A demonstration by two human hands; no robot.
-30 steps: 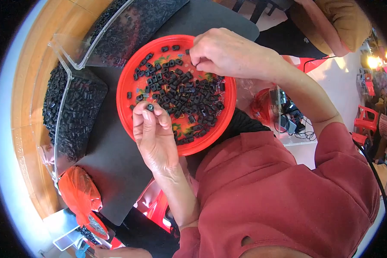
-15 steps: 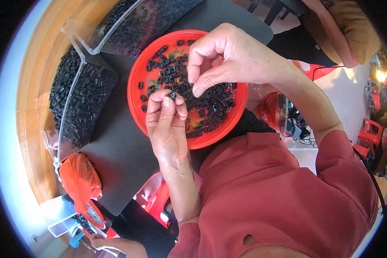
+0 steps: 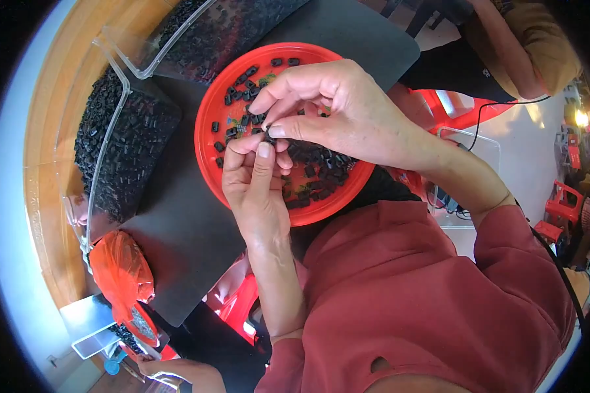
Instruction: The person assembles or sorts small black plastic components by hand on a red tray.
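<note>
Over a round red tray (image 3: 206,171) my left hand (image 3: 258,200) pinches a small black block-shaped plastic part (image 3: 268,138) between thumb and forefinger. From above, my right hand (image 3: 351,114) brings its thumb and forefinger together at the top of that same part. Whatever tiny piece sits between the right fingertips is too small to make out. Many loose black parts (image 3: 324,171) like it lie spread in the tray under both hands.
Two clear bins, a left one (image 3: 128,144) and a far one (image 3: 219,39), hold heaps of black parts on the dark tabletop (image 3: 177,262). A red plastic bag (image 3: 121,268) lies at the near left. Other people's arms (image 3: 511,49) show at the far right and lower left.
My right hand has come down and leftward, so its fingertips now meet the part in my left hand. The left hand stays nearly in place.
</note>
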